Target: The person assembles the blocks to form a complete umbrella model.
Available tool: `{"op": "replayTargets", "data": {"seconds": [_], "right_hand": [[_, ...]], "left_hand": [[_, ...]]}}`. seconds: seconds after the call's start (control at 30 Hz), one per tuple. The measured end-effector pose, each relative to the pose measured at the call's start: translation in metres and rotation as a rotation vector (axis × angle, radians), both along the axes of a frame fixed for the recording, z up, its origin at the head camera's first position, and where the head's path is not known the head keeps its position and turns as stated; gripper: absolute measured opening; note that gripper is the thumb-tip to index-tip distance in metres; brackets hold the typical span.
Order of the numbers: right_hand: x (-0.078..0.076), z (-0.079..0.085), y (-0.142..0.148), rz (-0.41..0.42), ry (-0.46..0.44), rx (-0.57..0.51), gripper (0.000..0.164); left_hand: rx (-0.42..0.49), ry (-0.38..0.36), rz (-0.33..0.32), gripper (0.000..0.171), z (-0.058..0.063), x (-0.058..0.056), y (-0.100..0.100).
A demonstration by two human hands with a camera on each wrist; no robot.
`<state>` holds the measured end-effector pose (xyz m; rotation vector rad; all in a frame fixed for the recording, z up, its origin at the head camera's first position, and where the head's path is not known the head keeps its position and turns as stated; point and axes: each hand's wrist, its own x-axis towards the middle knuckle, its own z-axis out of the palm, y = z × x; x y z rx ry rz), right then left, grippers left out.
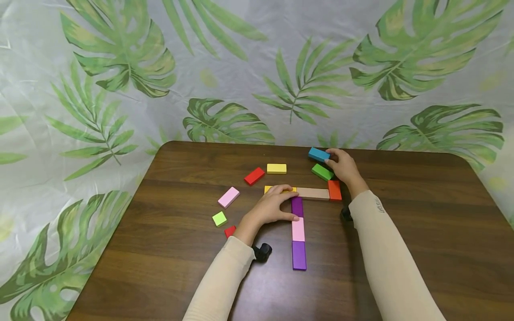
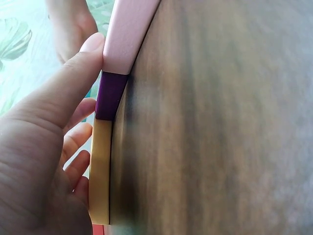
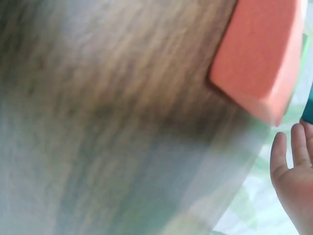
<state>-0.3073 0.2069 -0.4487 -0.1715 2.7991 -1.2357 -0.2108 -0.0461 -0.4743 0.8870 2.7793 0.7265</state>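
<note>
My right hand is at the far side of the table, its thumb and fingers pinching the right end of a blue block. In the right wrist view only the edge of this blue block shows at the fingertips. My left hand reaches over the yellow-orange block, its fingers spread. Its thumb touches the pink block near the joint with a purple block. A second purple block ends this column. Rightward along the top lie a beige block and an orange-red block.
A green block lies between the blue and orange-red ones. Left of the row are loose blocks: yellow, red, pink, light green and a partly hidden red one. A leaf-print cloth hangs behind the table.
</note>
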Motion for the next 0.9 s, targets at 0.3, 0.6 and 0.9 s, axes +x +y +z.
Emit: {"op": "replayTargets", "data": {"seconds": [0.3,0.6,0.9], "right_hand": [[0.001,0.009,-0.015,0.061,0.014,-0.039,0.041],[0.002,0.007,-0.027,0.102,0.051,-0.033,0.039],[0.005,-0.002,-0.034,0.122,0.031,0.027,0.039]], "left_hand": [[0.010,0.006,-0.008,0.071,0.000,-0.001,-0.001],[0.011,0.001,-0.006,0.071,0.000,0.000,-0.001],[0.008,-0.006,-0.005,0.071,0.000,0.000,0.000]]}}
